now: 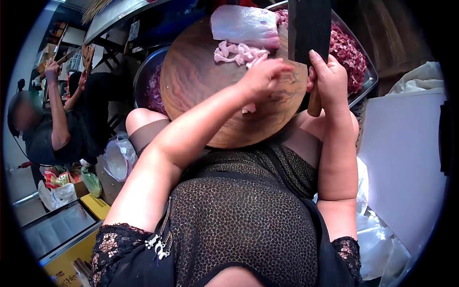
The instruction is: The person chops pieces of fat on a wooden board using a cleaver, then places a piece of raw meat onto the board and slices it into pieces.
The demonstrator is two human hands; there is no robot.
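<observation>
Hiding part of tray: cleaver

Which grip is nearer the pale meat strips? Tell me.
Left. The left grip is close beside the pale meat strips; the right grip, around the cleaver handle, is farther right.

You have one cleaver, one board, one meat slab, one basin, one tray (two containers altogether).
</observation>
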